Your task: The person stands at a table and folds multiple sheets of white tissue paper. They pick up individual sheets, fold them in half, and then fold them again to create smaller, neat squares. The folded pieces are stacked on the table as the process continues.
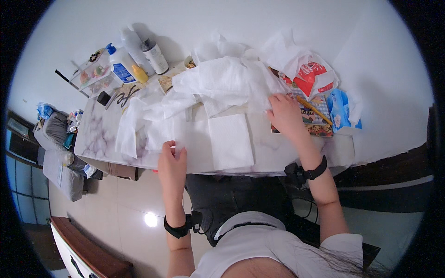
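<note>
My left hand (172, 160) is near the front edge of the table, its thumb and fingers pinching the edge of a thin white tissue sheet (180, 132). Farther right, my right hand (286, 113) has its fingertips on the right end of a white sheet in a loose, crumpled heap of white tissues (226, 74). Between the hands, a folded white tissue square (231, 140) lies flat near the table's front. More crumpled sheets (130, 127) spread to the left of the heap. How the sheets overlap is partly hidden.
The marbled table (100, 139) bears a blue-pump bottle (121, 66), a dark-capped bottle (155, 57) and a clear organiser (97, 76) at back left. Right of my right hand lie a yellow pen (314, 110), picture-covered books (318, 130), a blue tissue pack (340, 109) and a red-and-white plastic bag (314, 76).
</note>
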A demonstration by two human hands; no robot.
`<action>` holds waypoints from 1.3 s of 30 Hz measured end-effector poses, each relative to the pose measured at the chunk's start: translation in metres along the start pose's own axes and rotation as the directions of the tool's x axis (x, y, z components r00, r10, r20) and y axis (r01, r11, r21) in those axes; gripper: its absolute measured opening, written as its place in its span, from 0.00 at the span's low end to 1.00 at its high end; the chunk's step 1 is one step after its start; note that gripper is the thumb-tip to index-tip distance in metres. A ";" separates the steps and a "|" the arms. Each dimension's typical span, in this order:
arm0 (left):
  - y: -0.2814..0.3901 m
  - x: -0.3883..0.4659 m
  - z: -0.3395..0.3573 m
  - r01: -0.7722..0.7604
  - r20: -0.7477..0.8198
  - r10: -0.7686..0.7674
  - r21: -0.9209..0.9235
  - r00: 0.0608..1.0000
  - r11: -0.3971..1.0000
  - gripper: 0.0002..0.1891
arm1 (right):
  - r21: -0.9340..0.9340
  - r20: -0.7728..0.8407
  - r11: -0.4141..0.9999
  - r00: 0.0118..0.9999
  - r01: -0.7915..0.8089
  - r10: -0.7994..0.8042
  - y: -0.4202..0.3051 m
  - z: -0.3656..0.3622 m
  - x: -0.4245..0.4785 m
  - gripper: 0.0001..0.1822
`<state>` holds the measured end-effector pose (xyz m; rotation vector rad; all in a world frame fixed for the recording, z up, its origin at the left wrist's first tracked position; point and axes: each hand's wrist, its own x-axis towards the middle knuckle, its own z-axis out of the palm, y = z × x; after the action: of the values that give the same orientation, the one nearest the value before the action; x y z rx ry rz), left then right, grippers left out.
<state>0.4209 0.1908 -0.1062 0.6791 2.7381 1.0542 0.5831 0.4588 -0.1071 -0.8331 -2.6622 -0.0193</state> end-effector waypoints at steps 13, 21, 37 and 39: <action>0.013 -0.009 0.010 0.098 0.186 0.163 -0.894 0.969 0.438 0.24 | 0.813 0.368 -0.548 0.902 -0.196 0.224 -0.036 -0.080 -0.032 0.16; 0.012 -0.026 0.032 0.625 0.527 0.528 -0.780 0.666 -0.009 0.32 | 0.476 0.528 -0.814 0.848 -0.332 -0.037 -0.036 -0.038 -0.051 0.16; 0.010 -0.022 0.022 0.717 0.461 0.600 -0.632 0.654 -0.295 0.34 | 0.815 0.549 -0.250 0.835 -0.522 0.045 -0.046 -0.031 -0.069 0.30; 0.009 -0.022 0.022 0.689 0.617 0.428 -0.725 0.661 -0.020 0.31 | 0.803 0.588 -0.137 0.809 -0.580 0.020 -0.046 -0.033 -0.069 0.31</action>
<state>0.4498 0.1999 -0.1174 0.2784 0.6443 1.7307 0.6217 0.3792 -0.0953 -0.8246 -1.6141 2.2193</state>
